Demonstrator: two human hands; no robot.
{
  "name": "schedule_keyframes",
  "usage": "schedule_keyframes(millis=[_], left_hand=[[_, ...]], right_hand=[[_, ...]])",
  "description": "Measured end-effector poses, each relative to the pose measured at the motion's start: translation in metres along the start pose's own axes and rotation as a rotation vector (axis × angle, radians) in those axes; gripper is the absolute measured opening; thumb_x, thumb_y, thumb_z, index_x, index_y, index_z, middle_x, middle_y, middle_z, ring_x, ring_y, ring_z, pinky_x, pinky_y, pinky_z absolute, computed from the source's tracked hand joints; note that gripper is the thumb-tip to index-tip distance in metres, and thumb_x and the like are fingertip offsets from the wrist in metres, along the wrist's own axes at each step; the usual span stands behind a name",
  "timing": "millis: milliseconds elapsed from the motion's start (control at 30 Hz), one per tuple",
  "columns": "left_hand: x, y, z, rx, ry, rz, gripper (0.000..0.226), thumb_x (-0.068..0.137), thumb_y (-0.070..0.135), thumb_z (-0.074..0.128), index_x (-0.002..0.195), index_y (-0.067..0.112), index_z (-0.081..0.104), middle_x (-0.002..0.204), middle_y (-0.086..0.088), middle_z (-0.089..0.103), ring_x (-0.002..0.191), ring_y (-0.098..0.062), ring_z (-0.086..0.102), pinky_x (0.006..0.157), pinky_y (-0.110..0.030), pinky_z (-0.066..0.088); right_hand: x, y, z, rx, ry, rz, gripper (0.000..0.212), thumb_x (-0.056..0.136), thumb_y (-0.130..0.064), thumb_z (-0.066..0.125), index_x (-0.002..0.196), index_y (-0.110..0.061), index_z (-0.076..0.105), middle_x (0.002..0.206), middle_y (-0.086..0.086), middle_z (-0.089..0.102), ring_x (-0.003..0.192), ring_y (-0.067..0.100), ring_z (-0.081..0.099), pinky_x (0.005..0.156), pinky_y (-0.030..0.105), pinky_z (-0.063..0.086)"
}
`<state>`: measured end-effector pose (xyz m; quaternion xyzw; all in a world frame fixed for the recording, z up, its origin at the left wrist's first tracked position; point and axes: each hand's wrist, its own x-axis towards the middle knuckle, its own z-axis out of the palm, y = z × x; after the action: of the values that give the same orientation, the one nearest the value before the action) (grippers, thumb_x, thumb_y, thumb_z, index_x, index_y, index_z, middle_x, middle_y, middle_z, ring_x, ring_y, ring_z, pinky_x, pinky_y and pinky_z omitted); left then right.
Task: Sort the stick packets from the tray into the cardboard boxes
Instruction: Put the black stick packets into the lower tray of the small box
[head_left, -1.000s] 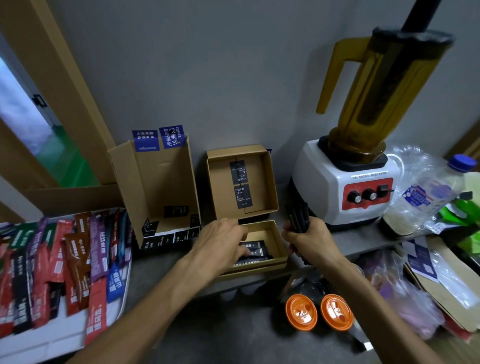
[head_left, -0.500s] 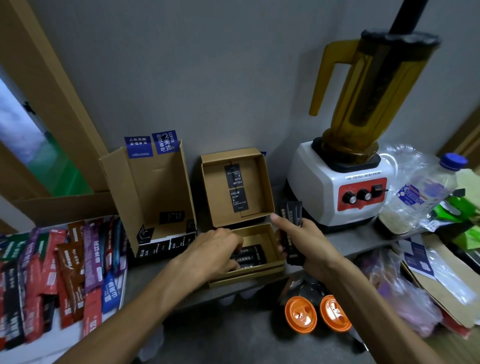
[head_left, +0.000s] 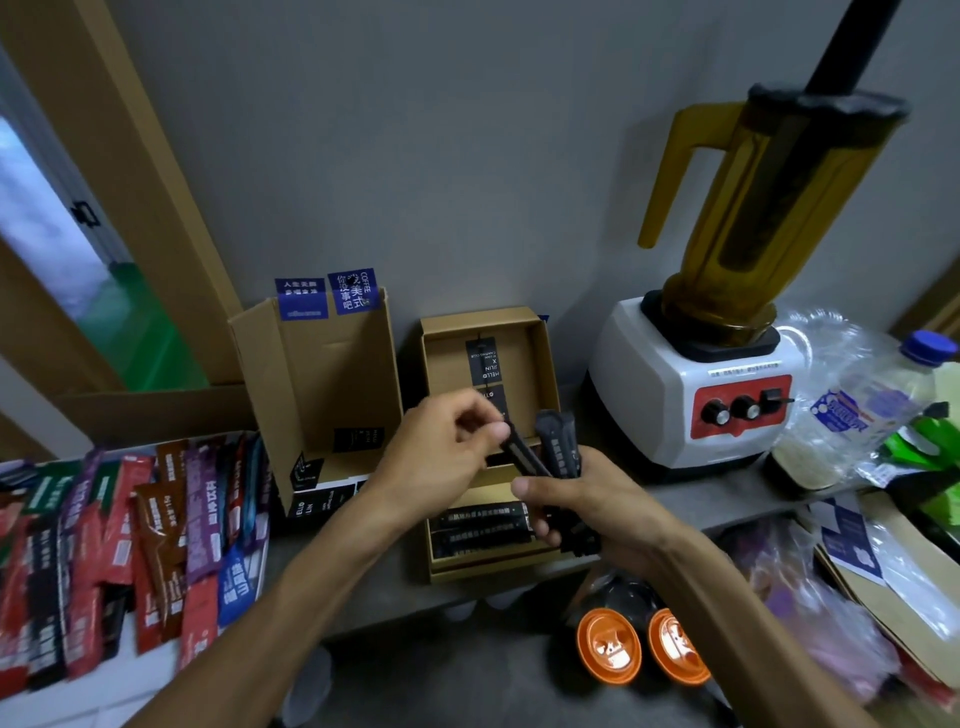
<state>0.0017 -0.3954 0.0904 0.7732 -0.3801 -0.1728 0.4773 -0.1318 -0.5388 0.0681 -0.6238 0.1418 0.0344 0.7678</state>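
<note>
The left hand (head_left: 436, 457) has lifted out of the small cardboard box (head_left: 493, 569) and met the right hand (head_left: 587, 509) above it. Its thumb and fingertips now pinch the far end of one black stick packet (head_left: 522, 460). The right hand is curled round a bundle of black packets (head_left: 558, 441), which stand upright with their tops fanned. The packets are narrow, matte black and carry pale print too small to read. More black packets (head_left: 480, 525) lie flat and side by side in the open box below. To the left, a taller cardboard box (head_left: 322, 374) stands open. Farther left, red, brown, purple and blue packets (head_left: 156, 519) overlap on the white tray (head_left: 119, 696).
</note>
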Motion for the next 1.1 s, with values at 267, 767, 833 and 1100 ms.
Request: schedule_keyframes(millis=[267, 767, 833, 1100], left_hand=[[-0.014, -0.021, -0.012, 0.213, 0.126, -0.114, 0.004, 0.094, 0.025, 0.063, 0.092, 0.027, 0.060, 0.081, 0.006, 0.068, 0.068, -0.007, 0.066, 0.061, -0.018, 0.049], [-0.003, -0.040, 0.027, 0.679, -0.082, 0.151, 0.015, 0.099, 0.023, 0.054, 0.109, 0.026, 0.066, 0.100, 0.006, 0.064, 0.096, -0.010, 0.054, 0.084, -0.032, 0.051], [-0.007, -0.042, 0.033, 0.810, -0.094, 0.205, 0.019, 0.098, 0.015, 0.056, 0.113, 0.022, 0.064, 0.103, 0.002, 0.065, 0.100, -0.015, 0.058, 0.083, -0.031, 0.054], [-0.014, -0.040, 0.042, 1.116, -0.173, 0.197, 0.027, 0.095, 0.011, 0.057, 0.121, 0.015, 0.059, 0.119, -0.007, 0.062, 0.111, -0.023, 0.056, 0.085, -0.035, 0.049]], right_hand=[[0.000, 0.001, -0.013, -0.106, 0.353, -0.112, 0.018, 0.090, -0.015, 0.069, 0.099, 0.000, 0.065, 0.068, 0.007, 0.063, 0.052, 0.014, 0.056, 0.047, 0.024, 0.044], [0.013, 0.018, -0.020, -0.207, 0.515, -0.084, 0.017, 0.091, -0.022, 0.069, 0.100, -0.007, 0.068, 0.078, 0.007, 0.067, 0.060, 0.014, 0.064, 0.050, 0.021, 0.048], [0.008, 0.020, -0.025, -0.150, 0.519, -0.062, 0.021, 0.092, -0.026, 0.067, 0.102, -0.008, 0.063, 0.075, 0.006, 0.060, 0.058, 0.014, 0.059, 0.052, 0.025, 0.047], [-0.002, 0.018, -0.027, 0.332, 0.383, 0.067, 0.017, 0.096, -0.023, 0.045, 0.095, -0.007, 0.052, 0.073, 0.008, 0.052, 0.059, 0.017, 0.048, 0.053, 0.028, 0.036]])
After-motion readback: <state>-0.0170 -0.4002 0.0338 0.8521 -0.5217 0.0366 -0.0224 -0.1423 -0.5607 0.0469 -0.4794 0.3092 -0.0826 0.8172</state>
